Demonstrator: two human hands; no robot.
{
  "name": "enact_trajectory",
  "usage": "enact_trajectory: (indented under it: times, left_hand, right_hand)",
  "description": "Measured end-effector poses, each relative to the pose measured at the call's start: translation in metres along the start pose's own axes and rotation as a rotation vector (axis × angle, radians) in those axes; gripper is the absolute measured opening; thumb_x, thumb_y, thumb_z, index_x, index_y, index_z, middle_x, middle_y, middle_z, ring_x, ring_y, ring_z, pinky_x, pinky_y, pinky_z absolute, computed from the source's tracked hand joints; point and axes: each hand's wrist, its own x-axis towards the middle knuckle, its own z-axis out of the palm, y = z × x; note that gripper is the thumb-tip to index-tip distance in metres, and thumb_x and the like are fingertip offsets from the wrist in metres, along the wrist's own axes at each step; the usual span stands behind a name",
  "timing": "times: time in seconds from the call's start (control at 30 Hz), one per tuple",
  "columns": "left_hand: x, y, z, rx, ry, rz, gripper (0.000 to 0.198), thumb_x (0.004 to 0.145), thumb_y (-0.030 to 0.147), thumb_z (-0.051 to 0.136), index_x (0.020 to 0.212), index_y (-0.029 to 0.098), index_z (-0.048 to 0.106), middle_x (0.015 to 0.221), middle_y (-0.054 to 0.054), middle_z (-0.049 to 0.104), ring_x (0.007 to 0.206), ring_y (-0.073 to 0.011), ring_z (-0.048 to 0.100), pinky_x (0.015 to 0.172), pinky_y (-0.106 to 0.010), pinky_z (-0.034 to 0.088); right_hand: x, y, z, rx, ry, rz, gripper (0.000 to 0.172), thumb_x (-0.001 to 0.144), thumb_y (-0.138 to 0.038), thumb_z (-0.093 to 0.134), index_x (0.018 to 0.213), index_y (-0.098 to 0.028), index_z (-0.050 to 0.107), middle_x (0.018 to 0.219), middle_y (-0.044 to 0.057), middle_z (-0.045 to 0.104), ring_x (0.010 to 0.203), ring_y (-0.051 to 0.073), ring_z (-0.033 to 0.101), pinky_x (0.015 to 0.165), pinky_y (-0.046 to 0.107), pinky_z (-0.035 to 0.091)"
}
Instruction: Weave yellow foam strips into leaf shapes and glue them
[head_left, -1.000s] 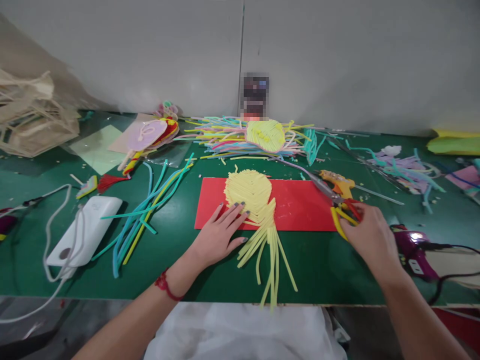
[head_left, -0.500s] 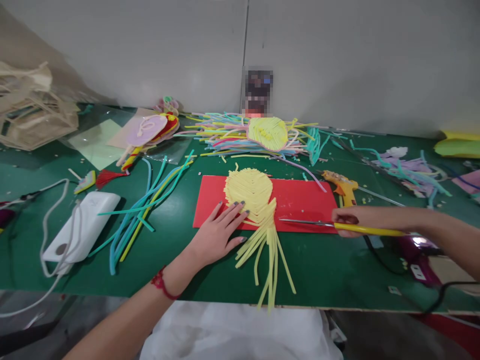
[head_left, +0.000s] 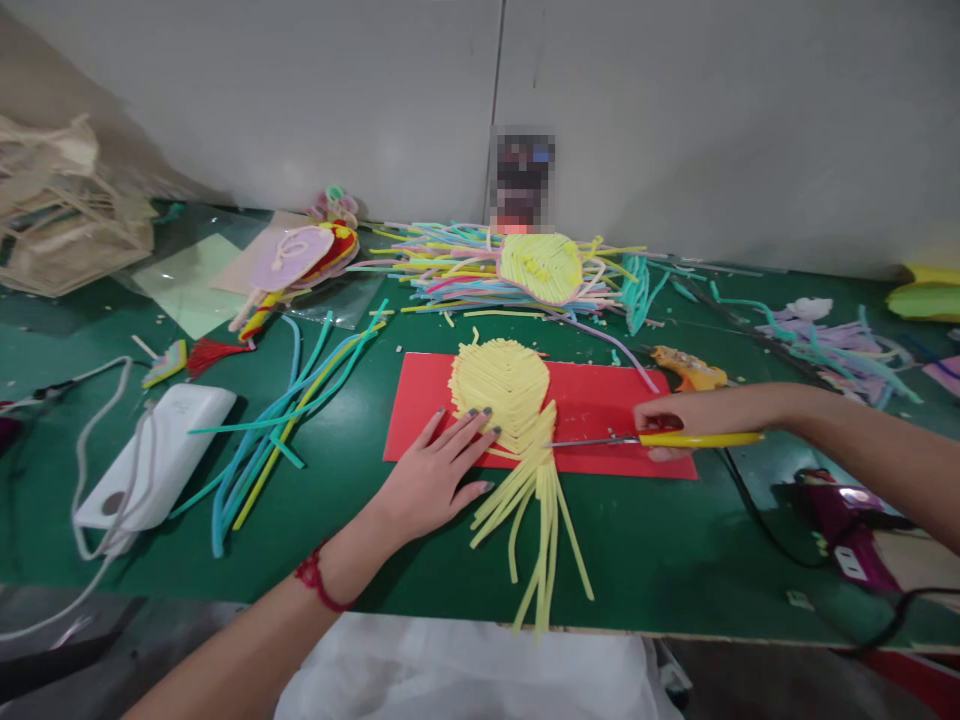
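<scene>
A round yellow piece (head_left: 501,385) made of fuzzy strips lies on a red sheet (head_left: 600,400), with long loose strips (head_left: 549,520) trailing from its lower right over the sheet's front edge. My left hand (head_left: 435,470) rests flat with fingers spread, its fingertips on the lower left of the yellow piece. In my right hand (head_left: 667,425) are yellow-handled scissors (head_left: 705,439), blades pointing left. The blade tips touch or overlap the bunched strips at the piece's lower right; which one cannot be made out.
Green table (head_left: 337,560) holds a white power bank (head_left: 161,455) and blue and yellow stems (head_left: 281,430) at left. Behind lie a colourful stem pile (head_left: 450,270) and a yellow-green disc (head_left: 540,265). A glue gun (head_left: 690,370) and purple device (head_left: 840,520) sit at right.
My right hand has moved left with the scissors, bringing the blade tips to the bunched yellow strips. My left hand stays on the yellow piece. The view has shifted slightly.
</scene>
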Motion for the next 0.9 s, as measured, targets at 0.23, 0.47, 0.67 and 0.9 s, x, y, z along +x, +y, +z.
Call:
enact_trajectory:
  times: [0.23, 0.47, 0.67, 0.9]
  left_hand:
    - [0.000, 0.001, -0.002, -0.019, -0.010, -0.007, 0.054, 0.097, 0.047, 0.033, 0.142, 0.018, 0.035, 0.151, -0.007, 0.031, 0.138, -0.0225, 0.033, 0.116, -0.045, 0.018]
    - [0.000, 0.001, -0.002, -0.027, -0.009, -0.012, 0.053, 0.097, 0.045, 0.033, 0.142, 0.018, 0.037, 0.152, -0.007, 0.031, 0.138, -0.0224, 0.032, 0.116, -0.045, 0.017]
    - [0.000, 0.002, -0.001, -0.022, -0.010, -0.011, 0.052, 0.097, 0.045, 0.033, 0.142, 0.018, 0.036, 0.152, -0.006, 0.031, 0.138, -0.0216, 0.032, 0.117, -0.044, 0.015]
    - [0.000, 0.001, -0.002, -0.050, -0.015, -0.023, 0.052, 0.098, 0.045, 0.031, 0.142, 0.019, 0.036, 0.152, -0.004, 0.031, 0.138, -0.0202, 0.031, 0.117, -0.042, 0.012]
  right_hand:
    - [0.003, -0.019, -0.003, -0.068, 0.014, 0.063, 0.037, 0.072, -0.057, 0.063, 0.083, -0.022, 0.061, 0.079, -0.001, 0.059, 0.065, 0.014, 0.049, 0.058, 0.024, 0.036]
    - [0.007, -0.023, -0.002, 0.016, 0.076, 0.024, 0.030, 0.068, -0.048, 0.070, 0.070, -0.020, 0.058, 0.069, -0.004, 0.053, 0.061, 0.011, 0.046, 0.054, 0.023, 0.031]
    - [0.010, -0.025, -0.005, -0.038, 0.089, 0.031, 0.041, 0.065, -0.056, 0.068, 0.062, -0.021, 0.047, 0.062, -0.006, 0.039, 0.056, 0.009, 0.033, 0.053, 0.025, 0.023]
    - [0.013, -0.024, -0.012, -0.060, -0.088, 0.012, 0.050, 0.063, -0.063, 0.067, 0.067, -0.021, 0.040, 0.067, -0.006, 0.033, 0.061, 0.011, 0.031, 0.055, 0.027, 0.023]
